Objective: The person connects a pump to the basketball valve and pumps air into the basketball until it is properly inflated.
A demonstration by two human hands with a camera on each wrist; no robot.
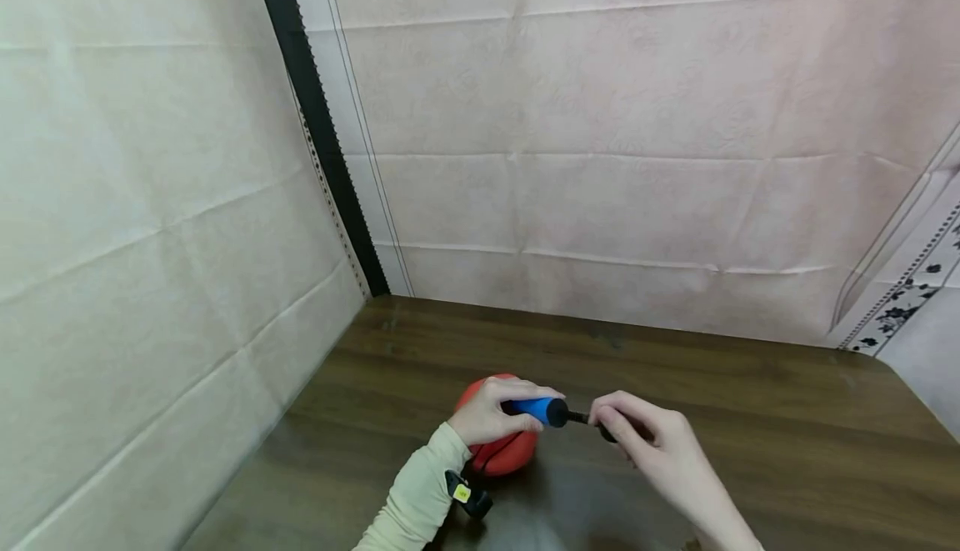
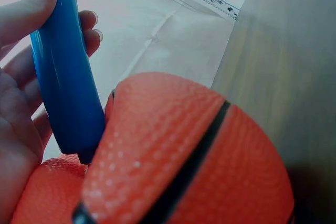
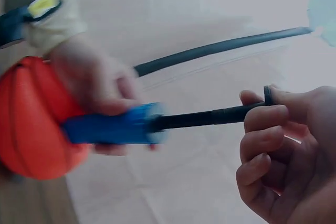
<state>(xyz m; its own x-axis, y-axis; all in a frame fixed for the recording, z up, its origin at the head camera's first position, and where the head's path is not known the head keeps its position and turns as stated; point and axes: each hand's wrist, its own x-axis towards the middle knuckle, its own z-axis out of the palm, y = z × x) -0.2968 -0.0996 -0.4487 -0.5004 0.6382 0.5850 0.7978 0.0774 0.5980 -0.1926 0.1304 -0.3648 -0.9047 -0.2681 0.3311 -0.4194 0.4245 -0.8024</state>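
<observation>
An orange-red basketball [image 1: 512, 454] with black seams sits on the table, its side dented inward in the left wrist view. The blue barrel of a small hand pump [image 3: 115, 126] points into that dent, where its tip is hidden. My left hand [image 1: 491, 414] grips the barrel, with the thumb on one side and fingers on the other. From the barrel's other end a black plunger rod [image 3: 202, 118] sticks well out. My right hand [image 3: 281, 145] pinches the black handle at the rod's end between thumb and curled fingers.
The dark wood-grain table [image 1: 750, 426] runs back to a pale cloth wall [image 1: 637, 159]. Another cloth wall [image 1: 150, 242] borders the left side, with a black strip [image 1: 322, 126] in the corner. A black wrist device [image 1: 468, 497] is strapped over the left sleeve.
</observation>
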